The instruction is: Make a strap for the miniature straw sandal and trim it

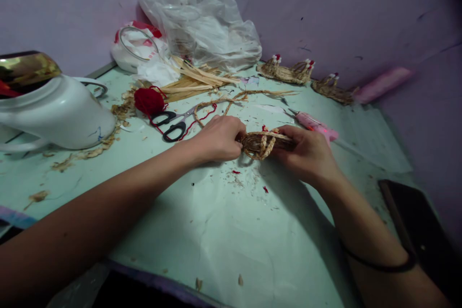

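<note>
"What are the hands doing?"

"Both are at a braided straw piece, coiled and oval, with pale plaited straps, held over a pale green table. It is to the right of the black-handled scissors, a little nearer the viewer."

"And each hand's grip?"

"The right hand holds the piece's right end between thumb and fingers. The left hand is curled narrow at the opposite end, just right of the scissors; its fingertips are hidden, so I cannot tell what they pinch."

"What is around the scissors?"

"Touching distance to the left, a ball of red yarn, its strand trailing past the blades. Beyond them, flat straw strips and a crumpled clear plastic bag. Well to their right, a pink glue gun. Far left of them, a white pitcher."
</note>
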### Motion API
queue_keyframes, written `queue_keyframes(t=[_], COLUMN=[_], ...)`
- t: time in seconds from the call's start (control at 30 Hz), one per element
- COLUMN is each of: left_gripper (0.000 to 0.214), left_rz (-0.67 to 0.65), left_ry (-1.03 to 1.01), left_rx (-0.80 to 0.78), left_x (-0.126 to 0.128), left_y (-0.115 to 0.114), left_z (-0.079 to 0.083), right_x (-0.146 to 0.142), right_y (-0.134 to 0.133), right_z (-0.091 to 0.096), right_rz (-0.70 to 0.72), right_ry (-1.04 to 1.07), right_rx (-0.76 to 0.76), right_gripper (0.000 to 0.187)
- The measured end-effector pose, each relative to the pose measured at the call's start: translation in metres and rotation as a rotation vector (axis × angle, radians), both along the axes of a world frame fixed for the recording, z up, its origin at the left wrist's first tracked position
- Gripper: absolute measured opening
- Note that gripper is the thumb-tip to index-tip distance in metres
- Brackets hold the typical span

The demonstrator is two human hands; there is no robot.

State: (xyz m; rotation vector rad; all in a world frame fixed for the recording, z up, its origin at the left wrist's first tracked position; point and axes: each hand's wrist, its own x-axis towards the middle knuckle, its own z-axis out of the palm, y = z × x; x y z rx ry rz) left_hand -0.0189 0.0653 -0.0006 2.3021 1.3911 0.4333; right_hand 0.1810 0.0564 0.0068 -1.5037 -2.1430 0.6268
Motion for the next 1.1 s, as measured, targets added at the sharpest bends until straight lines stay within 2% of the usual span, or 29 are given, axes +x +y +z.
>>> queue_keyframes(t=[0.23, 0.43, 0.5, 0.6, 0.77, 1.1], left_gripper=[0.013, 0.026, 0.023, 0.014, 0.012, 0.013], left_rz=[-0.071, -0.135, -0.125, -0.116, -0.124, -0.045], left_ry=[0.120, -0.021, -0.048, 0.003, 0.088, 0.157], left_rx=[0.240, 0.151, 0.121, 0.139, 0.272, 0.233], left_x=[0.003, -0.005, -0.005, -0.001, 0.006, 0.011], left_y=[-0.006, -0.007, -0.007, -0.007, -0.011, -0.014], left_z=[-0.001, 0.005, 0.006, 0.006, 0.005, 0.007], right_x=[0.000, -0.005, -0.006, -0.005, -0.005, -0.005], right_y=[0.000, -0.013, -0.014, -0.014, -0.014, -0.012], right_z=[0.000, 0.008, 0.008, 0.007, 0.006, 0.003], right_rz=[0.026, 0.045, 0.050, 0.057, 0.064, 0.050], right_ry=[-0.022, -0.173, -0.181, -0.183, -0.172, -0.167], right_rx=[0.017, 0.147, 0.154, 0.150, 0.151, 0.163], right_gripper=[0.013, 0.007, 0.006, 0.005, 0.005, 0.006])
